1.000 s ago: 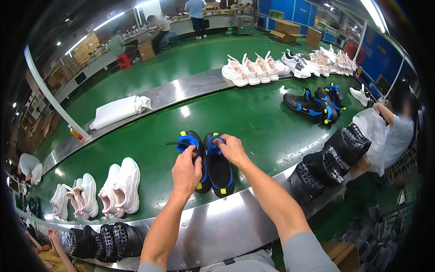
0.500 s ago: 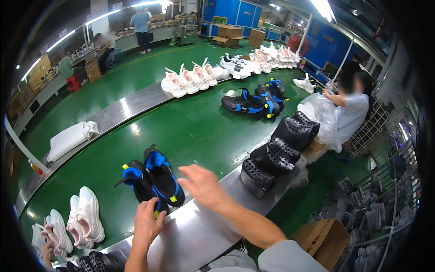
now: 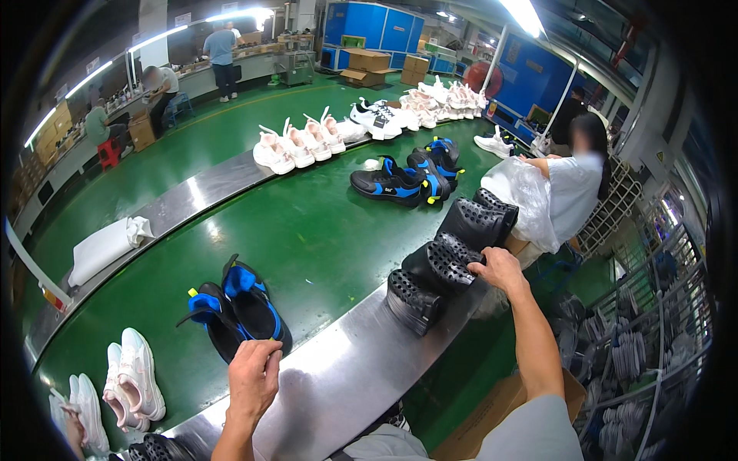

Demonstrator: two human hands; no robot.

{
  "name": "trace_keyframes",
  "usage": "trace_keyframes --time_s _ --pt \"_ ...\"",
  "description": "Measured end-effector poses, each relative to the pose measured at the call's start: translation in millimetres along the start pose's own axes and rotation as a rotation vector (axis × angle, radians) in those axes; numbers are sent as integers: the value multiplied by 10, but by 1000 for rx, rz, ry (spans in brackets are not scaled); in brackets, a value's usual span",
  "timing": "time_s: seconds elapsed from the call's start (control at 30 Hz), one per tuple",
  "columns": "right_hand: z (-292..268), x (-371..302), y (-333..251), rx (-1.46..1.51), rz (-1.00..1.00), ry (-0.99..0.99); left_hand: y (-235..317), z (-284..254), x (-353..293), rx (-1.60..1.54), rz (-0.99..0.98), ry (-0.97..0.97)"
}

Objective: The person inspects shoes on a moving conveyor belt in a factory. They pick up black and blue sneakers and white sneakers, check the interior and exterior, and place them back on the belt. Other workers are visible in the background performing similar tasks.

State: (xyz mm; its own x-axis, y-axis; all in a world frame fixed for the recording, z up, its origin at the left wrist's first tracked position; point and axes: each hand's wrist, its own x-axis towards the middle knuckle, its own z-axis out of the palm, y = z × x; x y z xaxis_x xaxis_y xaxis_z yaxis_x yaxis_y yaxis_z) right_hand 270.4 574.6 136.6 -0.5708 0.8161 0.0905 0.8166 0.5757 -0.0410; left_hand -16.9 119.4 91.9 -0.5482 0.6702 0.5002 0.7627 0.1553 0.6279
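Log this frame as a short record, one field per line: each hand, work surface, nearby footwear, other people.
Left hand: at the near end of a black-and-blue shoe pair; whether it holds one is unclear
Right hand: fingertips at a row of black perforated pieces; firmness of contact unclear
Work surface: green tabletop with a metal near edge
Nearby footwear: white-and-pink shoes at left; more black-and-blue shoes farther off
Other people: a person in a light top at right; others in the background
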Motion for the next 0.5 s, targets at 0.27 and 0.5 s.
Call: trace_keyframes --time_s 0.27,0.5 --pt "-813 -454 -959 552 -334 246 116 104 227 -444 -320 -122" --pt "-398 -974 -2322 880 -425 -435 116 559 686 -1384 -509 -211"
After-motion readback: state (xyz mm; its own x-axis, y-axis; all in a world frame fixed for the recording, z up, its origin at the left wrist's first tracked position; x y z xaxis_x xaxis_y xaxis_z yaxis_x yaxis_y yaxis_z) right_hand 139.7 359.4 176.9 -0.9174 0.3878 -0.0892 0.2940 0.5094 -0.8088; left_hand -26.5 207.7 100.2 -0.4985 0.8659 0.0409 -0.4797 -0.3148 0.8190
